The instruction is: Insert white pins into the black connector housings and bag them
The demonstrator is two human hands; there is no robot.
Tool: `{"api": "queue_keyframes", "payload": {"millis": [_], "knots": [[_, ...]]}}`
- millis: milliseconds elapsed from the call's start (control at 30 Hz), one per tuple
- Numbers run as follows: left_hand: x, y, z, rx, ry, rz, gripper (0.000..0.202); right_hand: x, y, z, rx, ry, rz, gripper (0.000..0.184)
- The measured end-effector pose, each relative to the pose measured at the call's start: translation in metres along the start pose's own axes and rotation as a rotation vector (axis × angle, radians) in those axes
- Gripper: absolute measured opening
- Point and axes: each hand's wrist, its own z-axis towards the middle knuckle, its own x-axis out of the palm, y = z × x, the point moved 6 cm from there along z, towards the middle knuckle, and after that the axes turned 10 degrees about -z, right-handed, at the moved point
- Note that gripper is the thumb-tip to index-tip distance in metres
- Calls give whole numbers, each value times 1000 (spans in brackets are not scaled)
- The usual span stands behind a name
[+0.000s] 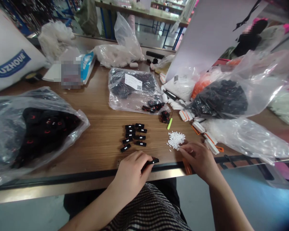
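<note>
My left hand is closed around a small black connector housing at the table's front edge; its far end, with rows of holes and a white dot, sticks out past my fingers. My right hand has its thumb and forefinger together at the lower right of a pile of tiny white plugs. Whatever is between those fingertips is too small to make out. Beyond my left hand, several black connector housings with paired white dots lie in two loose columns. A yellow-green screwdriver lies just behind the white pile.
A clear bag of black parts lies flat at the back, with loose black-and-red parts beside it. Another bag of black parts stands left. White-and-orange pieces and a plastic bag crowd the right side.
</note>
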Motion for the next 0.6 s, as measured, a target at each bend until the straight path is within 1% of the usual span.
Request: {"api": "queue_keyframes", "payload": {"millis": [100,200,267,367,600], "knots": [[-1,-1,0,-7,3,2,12,-1,28,-6,-13,28,176,21],[-1,-1,0,-24,22,17,10,2,64,-11,-107,73,298,16],[0,-1,0,-28,28,26,9,7,81,-12,-150,100,334,14],[0,-1,0,-20,25,25,9,12,92,-12,-186,97,323,13],[1,-1,1,-12,20,2,11,13,100,-10,-263,58,273,12]]}}
